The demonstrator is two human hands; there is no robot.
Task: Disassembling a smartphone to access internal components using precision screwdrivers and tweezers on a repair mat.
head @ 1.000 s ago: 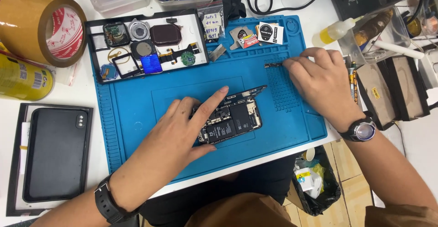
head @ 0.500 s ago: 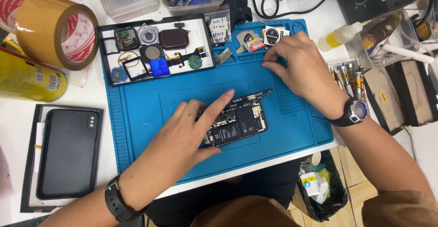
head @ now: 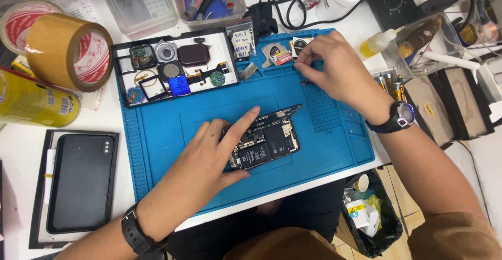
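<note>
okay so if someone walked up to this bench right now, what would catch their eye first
Most likely the bright blue work mat filling the middle of the white bench, with an opened phone lying on it, its insides showing, under the left hand. The right hand is pinching at something small near the mat's top edge. At the far left, a fat roll of brown tape stands out, and a black phone back lies below it.

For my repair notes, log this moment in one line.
left hand: pressing opened phone | right hand: fingertips at mat's top edge | both hands empty
</note>
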